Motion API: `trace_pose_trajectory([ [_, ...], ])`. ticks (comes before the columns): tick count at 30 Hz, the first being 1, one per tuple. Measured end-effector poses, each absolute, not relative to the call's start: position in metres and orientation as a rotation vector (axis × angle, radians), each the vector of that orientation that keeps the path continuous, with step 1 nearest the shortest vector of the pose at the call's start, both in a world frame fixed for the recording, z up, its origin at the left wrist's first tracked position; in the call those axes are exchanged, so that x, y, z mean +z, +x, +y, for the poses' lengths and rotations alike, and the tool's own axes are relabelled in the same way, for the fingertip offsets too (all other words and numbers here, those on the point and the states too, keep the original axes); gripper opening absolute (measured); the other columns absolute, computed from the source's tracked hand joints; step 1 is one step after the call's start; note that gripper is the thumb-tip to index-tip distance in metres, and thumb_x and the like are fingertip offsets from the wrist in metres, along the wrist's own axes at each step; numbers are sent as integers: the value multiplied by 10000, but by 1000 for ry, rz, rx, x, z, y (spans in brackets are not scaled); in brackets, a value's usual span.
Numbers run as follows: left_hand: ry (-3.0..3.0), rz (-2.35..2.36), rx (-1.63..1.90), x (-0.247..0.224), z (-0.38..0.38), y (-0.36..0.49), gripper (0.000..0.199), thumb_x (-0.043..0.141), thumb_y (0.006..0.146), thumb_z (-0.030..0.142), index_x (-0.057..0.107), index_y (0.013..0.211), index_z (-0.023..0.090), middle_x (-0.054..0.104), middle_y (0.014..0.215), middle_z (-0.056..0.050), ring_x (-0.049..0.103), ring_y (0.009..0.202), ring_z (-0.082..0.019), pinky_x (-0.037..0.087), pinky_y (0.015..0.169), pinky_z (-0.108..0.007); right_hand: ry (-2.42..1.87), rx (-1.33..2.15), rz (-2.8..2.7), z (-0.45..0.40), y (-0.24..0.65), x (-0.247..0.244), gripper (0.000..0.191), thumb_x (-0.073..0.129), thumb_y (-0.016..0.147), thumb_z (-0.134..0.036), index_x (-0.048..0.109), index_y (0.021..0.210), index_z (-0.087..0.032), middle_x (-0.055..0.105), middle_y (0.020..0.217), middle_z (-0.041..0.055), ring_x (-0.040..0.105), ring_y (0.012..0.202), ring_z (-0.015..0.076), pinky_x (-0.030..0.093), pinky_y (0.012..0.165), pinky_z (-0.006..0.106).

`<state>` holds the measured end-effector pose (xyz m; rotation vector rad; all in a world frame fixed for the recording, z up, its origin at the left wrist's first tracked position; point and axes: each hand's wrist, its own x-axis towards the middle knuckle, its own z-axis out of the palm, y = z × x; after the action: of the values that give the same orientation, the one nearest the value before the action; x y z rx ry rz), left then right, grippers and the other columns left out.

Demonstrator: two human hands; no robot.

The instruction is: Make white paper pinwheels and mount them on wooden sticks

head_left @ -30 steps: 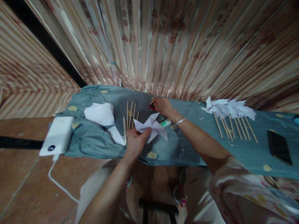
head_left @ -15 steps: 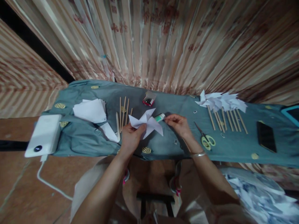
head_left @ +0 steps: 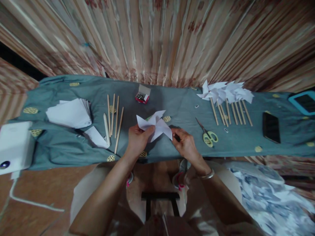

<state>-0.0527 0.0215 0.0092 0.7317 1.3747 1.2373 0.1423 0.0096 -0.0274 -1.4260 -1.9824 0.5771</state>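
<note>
A white folded paper pinwheel (head_left: 159, 126) is held above the cloth, with the thumb of my left hand (head_left: 138, 139) pressed on its front near the middle. My right hand (head_left: 185, 144) has its fingers pinched at the pinwheel's right blade tip; the fingertips are partly hidden there. A bit of green shows behind the upper left blade, and most of that thing is covered by the paper. Just behind the pinwheel stands a small open red box (head_left: 142, 97) with little metal pieces inside. Green-handled scissors (head_left: 208, 136) lie right of my right hand.
On the patterned green cloth (head_left: 172, 98) lie wooden sticks (head_left: 116, 114), a white stick (head_left: 106, 129), a paper stack (head_left: 70, 113) and a folded paper piece (head_left: 95, 137). Finished pinwheels (head_left: 227, 92) on sticks, a phone (head_left: 271, 127) and a blue-framed device (head_left: 304, 102) are right. A white power bank (head_left: 17, 146) stands left.
My right hand has come from the white-and-green tube's end to the pinwheel's right blade. The tube is now mostly hidden behind the paper. The view has shifted right.
</note>
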Motion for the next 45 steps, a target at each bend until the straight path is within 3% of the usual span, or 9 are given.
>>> trace_pose_trajectory([
  [5, 730, 1350, 1236, 8, 29, -39, 205, 758, 526, 313, 683, 617, 146, 645, 594, -1, 516, 539, -120, 415, 529, -236, -1331, 422, -2195, 6, 148, -27, 256, 469, 923, -177, 702, 1029, -182, 732, 1047, 109, 663, 956, 242, 536, 878, 396],
  [14, 730, 1331, 1214, 1, 36, -29, 199, 764, 529, 303, 686, 625, 147, 641, 609, 3, 535, 565, -121, 427, 562, -245, -1383, 367, -2251, 1, 146, -23, 279, 426, 977, -216, 700, 1021, -192, 725, 1018, 112, 673, 922, 240, 560, 847, 401],
  [19, 738, 1327, 1247, -4, 37, -28, 188, 768, 545, 285, 709, 651, 141, 673, 630, -5, 558, 571, -121, 456, 574, -243, -1423, 434, -2111, 2, 148, -26, 240, 479, 956, -233, 670, 1095, -193, 699, 1165, 120, 659, 1091, 243, 545, 952, 393],
  [24, 786, 1352, 1281, -4, 37, -32, 182, 774, 589, 278, 739, 692, 131, 706, 662, -15, 586, 587, -125, 467, 576, -233, -1455, 436, -2116, 0, 149, -23, 210, 481, 948, -223, 686, 979, -192, 697, 1157, 122, 647, 1068, 259, 518, 969, 432],
  [29, 871, 1370, 1307, 0, 35, -33, 106, 762, 613, 238, 752, 685, 161, 723, 683, -12, 633, 639, -153, 484, 598, -236, -1474, 650, -1820, 4, 160, -9, 95, 594, 889, -226, 685, 870, -249, 712, 1046, 59, 659, 1019, 237, 513, 964, 446],
  [32, 986, 1370, 1295, -1, 33, -31, 103, 764, 631, 234, 762, 718, 179, 737, 722, -12, 660, 701, -174, 501, 643, -245, -1345, 763, -1571, 7, 163, 5, 22, 686, 838, -271, 703, 852, -272, 668, 1203, 35, 623, 1155, 237, 471, 1046, 479],
  [36, 1114, 1337, 1251, -3, 27, -24, 94, 757, 659, 260, 757, 714, 184, 734, 706, -16, 654, 698, -184, 516, 667, -265, -1287, 838, -1541, 8, 154, 15, 115, 704, 826, -376, 725, 835, -263, 551, 1416, 18, 491, 1345, 283, 381, 1135, 526],
  [39, 1109, 1279, 1213, -2, 23, -19, 111, 749, 663, 268, 756, 725, 176, 735, 706, -19, 647, 680, -180, 521, 657, -271, -1295, 864, -1573, 9, 146, 11, 182, 705, 820, -423, 735, 841, -245, 488, 1484, 31, 466, 1367, 307, 397, 1133, 492],
  [45, 882, 1206, 1193, 2, 23, -11, 147, 789, 578, 268, 729, 642, 151, 720, 660, -25, 611, 599, -155, 490, 568, -253, -1288, 911, -1546, 12, 146, 2, 157, 670, 855, -400, 730, 866, -255, 483, 1491, 3, 474, 1369, 265, 406, 1136, 463],
])
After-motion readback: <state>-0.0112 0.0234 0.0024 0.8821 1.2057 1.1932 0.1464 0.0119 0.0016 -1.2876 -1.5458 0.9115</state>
